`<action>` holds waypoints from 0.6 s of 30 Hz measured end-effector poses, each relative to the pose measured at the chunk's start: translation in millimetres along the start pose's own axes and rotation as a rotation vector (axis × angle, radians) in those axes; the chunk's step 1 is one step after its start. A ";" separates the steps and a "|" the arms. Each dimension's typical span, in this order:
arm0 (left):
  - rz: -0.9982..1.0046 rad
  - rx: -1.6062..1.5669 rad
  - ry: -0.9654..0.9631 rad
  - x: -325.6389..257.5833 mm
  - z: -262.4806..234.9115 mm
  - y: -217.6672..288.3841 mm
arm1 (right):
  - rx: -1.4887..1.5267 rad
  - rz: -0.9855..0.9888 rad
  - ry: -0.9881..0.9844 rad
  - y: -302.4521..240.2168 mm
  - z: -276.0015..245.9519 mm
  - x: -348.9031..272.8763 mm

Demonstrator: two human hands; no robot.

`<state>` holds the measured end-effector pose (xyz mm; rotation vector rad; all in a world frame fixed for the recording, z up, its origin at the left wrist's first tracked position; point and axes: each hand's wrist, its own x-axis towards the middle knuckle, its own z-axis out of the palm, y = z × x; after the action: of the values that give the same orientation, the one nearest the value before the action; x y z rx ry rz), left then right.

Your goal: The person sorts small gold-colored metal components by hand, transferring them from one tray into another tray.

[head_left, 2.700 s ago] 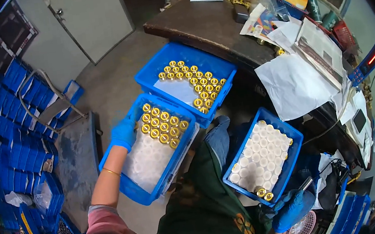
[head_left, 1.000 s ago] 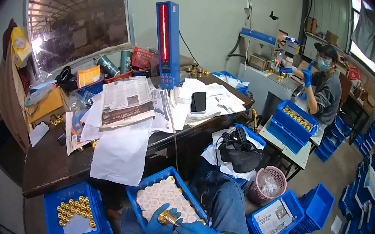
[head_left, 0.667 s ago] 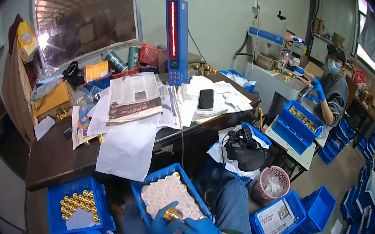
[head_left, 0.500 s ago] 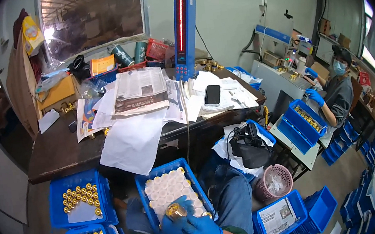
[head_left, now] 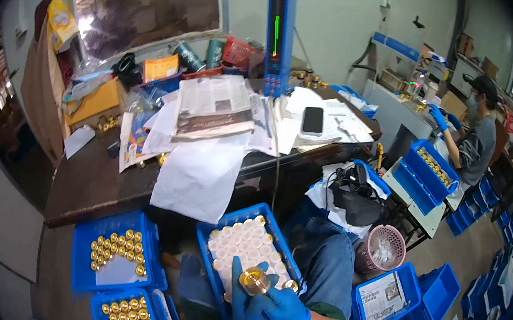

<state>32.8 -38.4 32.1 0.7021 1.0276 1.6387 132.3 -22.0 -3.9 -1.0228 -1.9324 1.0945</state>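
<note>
Both my hands wear blue gloves and meet low in the picture over my lap. My left hand (head_left: 243,305) and my right hand (head_left: 284,309) together hold a round brass fitting (head_left: 254,281), its open end facing up. Under them lies a blue tray (head_left: 205,245) lined with white round cups, most of them without parts. One more brass piece (head_left: 291,285) sits at the tray's near corner, beside my right hand.
Two blue trays of brass fittings (head_left: 116,252) (head_left: 126,318) stand to my left. Ahead is a dark desk (head_left: 86,192) with papers, a phone (head_left: 312,120) and a tall blue gauge column (head_left: 278,31). A pink bin (head_left: 383,250), blue crates (head_left: 410,291) and a seated co-worker (head_left: 475,135) are on the right.
Earlier I looked down with my hands apart on two trays. Now the view is raised to the desk and both hands hold one brass fitting over the lap tray.
</note>
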 end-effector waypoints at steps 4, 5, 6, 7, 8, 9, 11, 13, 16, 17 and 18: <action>-0.022 -0.092 -0.065 -13.4 -29.8 3.3 | -0.012 0.162 -0.225 -18.6 11.0 4.8; 0.007 -0.003 -0.065 -12.6 -39.1 -2.6 | 0.040 0.240 -0.292 -12.7 13.2 3.7; 0.059 -0.013 -0.081 -11.6 -49.0 -1.9 | 0.095 0.318 -0.362 -8.3 15.0 3.4; 0.026 0.017 -0.002 -10.4 -59.5 4.4 | -0.042 0.173 -0.377 -16.1 12.3 3.4; 0.077 0.263 0.079 -11.6 -90.3 -6.1 | -0.195 -0.059 -0.367 -21.5 12.3 1.8; 0.109 0.266 0.135 -20.8 -105.0 14.1 | -0.198 -0.113 -0.366 -16.4 15.0 -2.1; 0.153 0.277 0.228 -36.3 -141.4 46.4 | 0.078 0.315 -0.430 -9.9 15.3 -6.1; 0.246 1.006 0.442 -53.6 -180.1 64.6 | 0.232 0.494 -0.336 -15.3 10.7 0.2; 0.179 1.388 0.603 -88.2 -235.3 70.5 | 0.328 0.462 -0.259 -5.1 -0.3 0.7; 0.020 1.442 0.629 -94.2 -248.0 65.6 | 0.336 0.466 -0.251 -5.5 -2.8 0.6; -0.137 1.490 0.649 -96.5 -257.8 58.8 | 0.335 0.470 -0.255 -4.9 -4.3 0.4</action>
<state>-181.8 -209.2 -31.0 0.9570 2.7399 0.7083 134.2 -21.8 2.3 -1.2212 -1.6470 1.8201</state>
